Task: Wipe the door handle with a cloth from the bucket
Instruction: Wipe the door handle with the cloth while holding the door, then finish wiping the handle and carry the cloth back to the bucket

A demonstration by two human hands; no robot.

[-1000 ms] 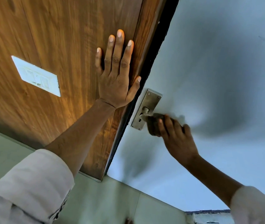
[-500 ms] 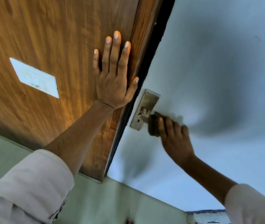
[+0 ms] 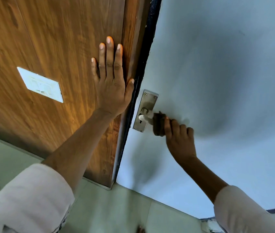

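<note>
- On the pale grey door (image 3: 217,73), just right of its dark edge, sits the brushed-metal lever door handle (image 3: 146,117) on its rectangular metal backplate (image 3: 147,105).
- Right hand (image 3: 177,140): fingers (image 3: 168,125) curled, clamping a dark brown cloth (image 3: 158,124) around the lever; only the stub near the pivot shows bare.
- Left hand (image 3: 111,84): fingers (image 3: 109,54) spread flat against the brown wood-grain panel (image 3: 49,39), near a white switch plate (image 3: 40,84).
- To wipe well, I'd keep the cloth wrapped fully round the lever, stroke along its length, and finish at the pivot and backplate.
- No bucket is visible.
</note>
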